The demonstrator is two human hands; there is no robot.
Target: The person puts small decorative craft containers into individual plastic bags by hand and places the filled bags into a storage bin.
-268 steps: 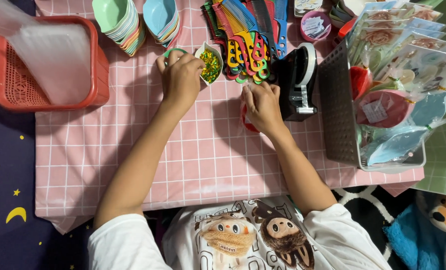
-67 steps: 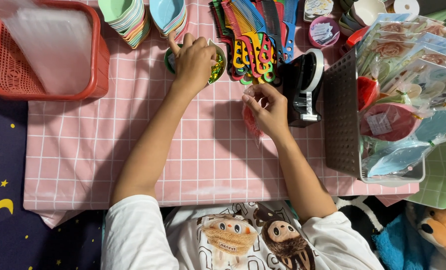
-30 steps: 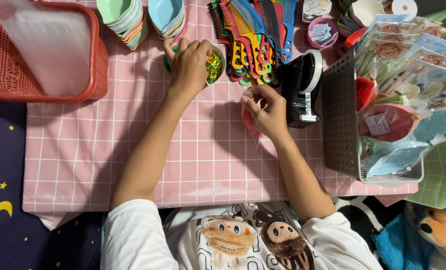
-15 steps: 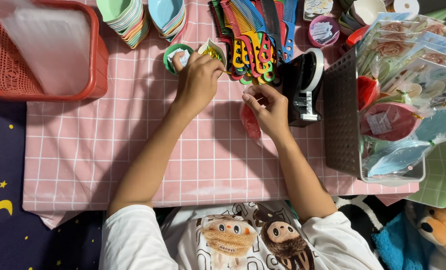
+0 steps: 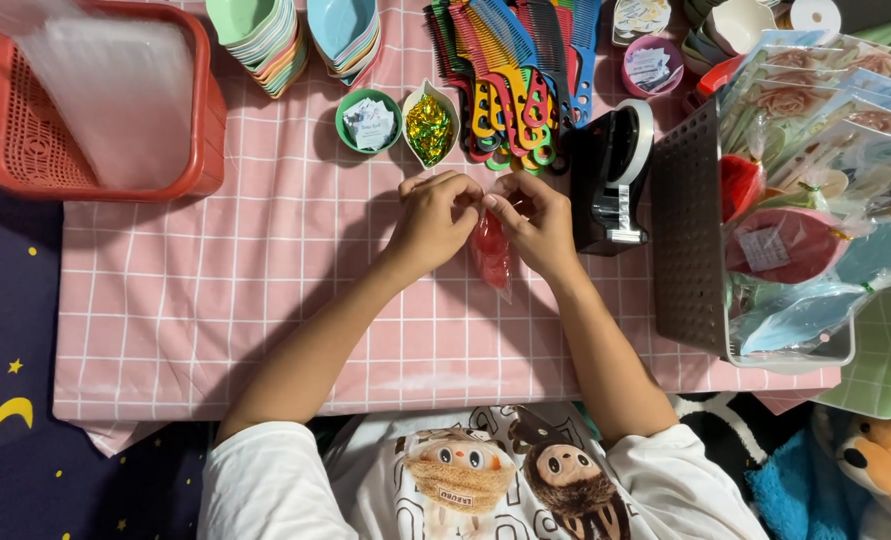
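Both hands [image 5: 485, 215] pinching red packet [image 5: 491, 256], mid-table

A pink checked tablecloth [image 5: 215, 300] covers the table. At the upper left sits a red plastic basket [image 5: 25, 150] with clear film bags [image 5: 105, 100] in it. Along the top edge stand two stacks of leaf-shaped dishes, one mostly green [image 5: 260, 30], one blue [image 5: 345, 30]. Below them are a small green round bowl of paper tags [image 5: 368, 121] and a white dish of gold-green twist ties [image 5: 429, 125]. Coloured combs [image 5: 510, 70] fan out beside a black tape dispenser [image 5: 613, 175]. On the right a grey crate [image 5: 690, 240] holds wrapped packets [image 5: 815, 230]. A plush toy [image 5: 880, 470] lies at the lower right.
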